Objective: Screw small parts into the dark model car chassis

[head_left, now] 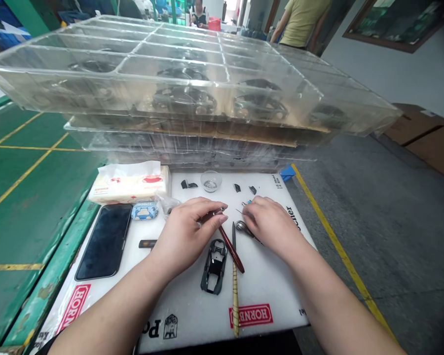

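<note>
My left hand (187,231) is closed in a pinch, with a tiny shiny piece (219,211) at its fingertips; what it is I cannot make out. My right hand (268,222) is closed too, a thin pointed sliver and a bit of turquoise showing at its fingers. A metal tool with a rounded end (241,226) lies partly hidden beneath the right hand. Between my wrists rests a dark model car body (213,268). Beside it are a red-brown handled tool (232,250) and a slim tool with a yellow wrapped handle (235,286).
Stacked clear trays (177,98) holding model cars rise behind the white work surface (274,286). Small black parts (189,184) and a clear cup (210,182) sit before them. To the left are a tissue pack (129,185), a blue packet (144,211) and a phone (104,241).
</note>
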Demonstrator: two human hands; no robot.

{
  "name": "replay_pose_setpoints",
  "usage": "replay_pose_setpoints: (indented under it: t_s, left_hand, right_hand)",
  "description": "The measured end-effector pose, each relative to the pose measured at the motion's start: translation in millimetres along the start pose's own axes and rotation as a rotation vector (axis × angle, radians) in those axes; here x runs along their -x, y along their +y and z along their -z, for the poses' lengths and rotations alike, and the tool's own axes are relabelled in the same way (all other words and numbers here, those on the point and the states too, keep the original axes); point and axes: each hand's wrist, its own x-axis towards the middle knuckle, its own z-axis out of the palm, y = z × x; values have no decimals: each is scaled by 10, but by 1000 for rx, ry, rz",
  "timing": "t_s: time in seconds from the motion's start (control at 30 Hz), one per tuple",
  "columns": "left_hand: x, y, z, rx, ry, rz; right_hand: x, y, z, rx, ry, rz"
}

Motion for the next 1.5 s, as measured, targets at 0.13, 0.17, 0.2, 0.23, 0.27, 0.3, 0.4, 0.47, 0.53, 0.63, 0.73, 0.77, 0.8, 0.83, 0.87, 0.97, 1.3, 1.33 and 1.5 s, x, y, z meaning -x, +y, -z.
replay_pose_setpoints:
  t_s: [0.13,0.17,0.2,0.23,0.27,0.3,0.4,0.47,0.53,0.63,0.73,0.77,0.8,0.83,0.87,0.97,1.3,1.33,1.5]
  left_hand:
    - [-2,8,-5,-11,-15,6]
    - [-4,7,-8,-10,-18,6]
    - [-5,4,-12,-9,-19,5]
    - [-7,1,-18,-6,-23,5]
    - [-10,-3,-25,-4,-28,5]
    - [-12,-6,-33,-1,-36,6]
    - [-13,-8,-61,7,-73,7]
    - [-7,-2,-77,10,-100,1]
    - [2,5,-88,11,-124,-7]
    - [13,13,-95,18,-145,-23]
    - [14,10,-95,39,-150,-47]
    - [12,7,-95,45,-148,-58]
    - [11,3,-96,49,-146,-67]
    - [11,-2,-97,50,-143,-75]
    - [11,-6,-99,49,-143,-80]
    - [18,-18,-103,44,-148,-88]
    - [34,1,-86,47,-165,-149]
    - [34,-2,-88,44,-162,-151]
    - [31,-21,-97,33,-162,-167]
  right_hand:
    - [33,57,49,-19,-3,30]
    - [45,70,65,-41,10,25]
    - [61,79,82,-84,34,11]
    - [79,84,99,-152,62,-9]
    - [102,81,114,-249,97,-36]
    - [128,69,128,-379,146,-60]
    - [217,-22,153,-842,344,-51]
    - [268,-103,159,-1076,481,8]
    - [299,-168,164,-1196,555,72]
    - [310,-210,175,-1285,563,160]
    - [307,-204,177,-1294,494,214]
    - [307,-196,173,-1276,470,221]
    - [308,-187,167,-1253,449,224]
    - [310,-176,160,-1225,432,226]
    - [312,-164,152,-1191,421,226]
    - [312,-128,132,-1071,418,234]
    - [302,-131,168,-960,402,255]
    - [302,-132,171,-951,413,261]
    - [295,-119,157,-921,453,280]
